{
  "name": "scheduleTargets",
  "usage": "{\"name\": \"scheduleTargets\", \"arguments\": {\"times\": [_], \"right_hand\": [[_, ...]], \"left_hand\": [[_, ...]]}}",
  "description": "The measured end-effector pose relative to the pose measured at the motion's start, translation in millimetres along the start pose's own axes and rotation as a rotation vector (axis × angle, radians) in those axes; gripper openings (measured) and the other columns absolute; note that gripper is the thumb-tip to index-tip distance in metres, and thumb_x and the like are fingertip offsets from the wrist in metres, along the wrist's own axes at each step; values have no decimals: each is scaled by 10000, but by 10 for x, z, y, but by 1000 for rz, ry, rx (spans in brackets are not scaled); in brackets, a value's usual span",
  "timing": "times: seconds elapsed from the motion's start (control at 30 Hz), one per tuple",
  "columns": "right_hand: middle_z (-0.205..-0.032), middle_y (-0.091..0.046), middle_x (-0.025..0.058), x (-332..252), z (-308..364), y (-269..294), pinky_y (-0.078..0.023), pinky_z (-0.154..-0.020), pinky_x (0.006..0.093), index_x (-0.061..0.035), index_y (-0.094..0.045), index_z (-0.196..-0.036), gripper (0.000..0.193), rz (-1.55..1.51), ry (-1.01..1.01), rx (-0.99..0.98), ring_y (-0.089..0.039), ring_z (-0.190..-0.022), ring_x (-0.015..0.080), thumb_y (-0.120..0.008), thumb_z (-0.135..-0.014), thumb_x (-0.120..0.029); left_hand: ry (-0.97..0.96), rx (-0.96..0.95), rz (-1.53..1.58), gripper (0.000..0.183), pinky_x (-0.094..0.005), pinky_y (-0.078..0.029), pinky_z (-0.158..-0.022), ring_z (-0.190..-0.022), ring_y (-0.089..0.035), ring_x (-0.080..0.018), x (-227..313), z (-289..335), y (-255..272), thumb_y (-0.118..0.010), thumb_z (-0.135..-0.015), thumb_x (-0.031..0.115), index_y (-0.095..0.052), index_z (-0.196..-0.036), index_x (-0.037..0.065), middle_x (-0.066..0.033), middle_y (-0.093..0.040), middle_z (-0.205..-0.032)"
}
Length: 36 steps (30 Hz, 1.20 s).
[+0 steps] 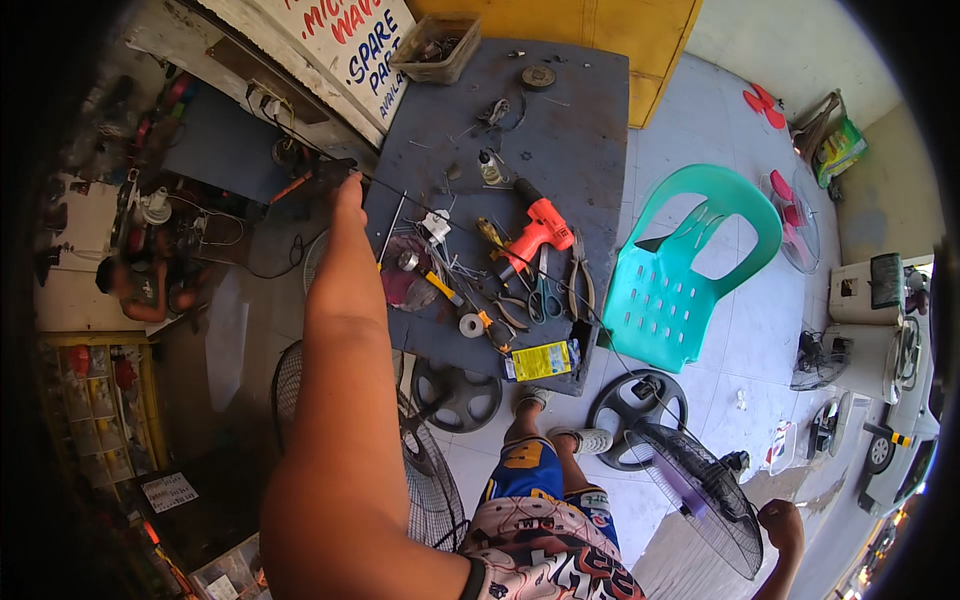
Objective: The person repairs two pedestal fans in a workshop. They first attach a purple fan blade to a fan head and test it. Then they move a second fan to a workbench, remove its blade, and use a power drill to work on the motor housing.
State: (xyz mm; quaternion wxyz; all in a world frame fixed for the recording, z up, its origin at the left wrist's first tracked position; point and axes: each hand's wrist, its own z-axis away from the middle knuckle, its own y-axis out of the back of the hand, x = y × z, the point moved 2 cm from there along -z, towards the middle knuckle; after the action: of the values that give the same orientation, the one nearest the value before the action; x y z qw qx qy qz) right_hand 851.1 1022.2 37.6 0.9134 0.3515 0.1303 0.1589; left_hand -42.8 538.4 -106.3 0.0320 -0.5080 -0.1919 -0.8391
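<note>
My left arm stretches far forward past the table's left edge. At its end my left hand [349, 197] closes on a dark object [326, 177] that I cannot make out. From there a black cord [420, 208] crosses the table toward a standing fan [700, 495] on my right. That fan has a round black base [637, 420], a dark wire grille and purplish blades; its head is tilted. Close beside the grille's rim is my right hand [782, 525], its fingers curled in a fist with nothing visible in them.
The dark table [560, 120] bears a red cordless drill [541, 235], pliers [580, 282], scissors [544, 300], a hammer [432, 280], a tape roll [471, 325] and a yellow box [540, 360]. A green plastic chair [660, 300] stands right. Other fan grilles [430, 470] flank my legs.
</note>
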Motion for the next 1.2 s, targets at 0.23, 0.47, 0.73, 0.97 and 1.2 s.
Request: {"name": "scheduleTargets", "arguments": {"times": [0.23,0.47,0.73,0.97,1.2], "right_hand": [[-821,-760,167,9,-121,-6,-582,-724,373,-20,-780,-861,171,109,-71,-39,-750,-763,260,-739,-748,-142],[-820,-758,170,-14,-101,-30,-581,-720,380,-23,-773,-850,153,102,-67,-23,-751,-772,267,-745,-734,-119],[-790,-740,170,15,7,-73,-564,-703,404,-20,-751,-811,98,72,24,54,-737,-754,294,-717,-761,-97],[-816,-739,179,57,46,-116,-561,-749,427,-41,-756,-803,81,42,-67,113,-733,-825,343,-688,-810,-83],[-926,-749,162,168,154,-48,-542,-795,430,-48,-743,-984,179,-44,12,108,-712,-856,331,-692,-880,-184]], "left_hand": [[222,-311,345,524,-471,-408,-1042,-1014,-646,-264,-3,-75,-483,-680,-950,504,-592,-1243,78,-99,-660,-1117],[13,-431,616,295,-391,-433,-637,-657,-499,-216,909,-881,372,-442,-1082,287,-550,-881,100,-64,-578,-737],[-99,3,561,72,-345,-409,-619,-643,-401,-170,1273,-1097,1843,-503,-1012,137,-514,-988,70,-7,-469,-773],[-81,-183,559,173,-350,-403,-479,-485,-390,-153,1068,-1642,2856,-495,-1005,226,-563,-910,98,6,-394,-597],[-369,-591,250,276,-293,-308,-544,-594,-326,-163,2718,-1161,2506,-404,-1053,98,-554,-1236,-44,-16,-326,-634]]}}
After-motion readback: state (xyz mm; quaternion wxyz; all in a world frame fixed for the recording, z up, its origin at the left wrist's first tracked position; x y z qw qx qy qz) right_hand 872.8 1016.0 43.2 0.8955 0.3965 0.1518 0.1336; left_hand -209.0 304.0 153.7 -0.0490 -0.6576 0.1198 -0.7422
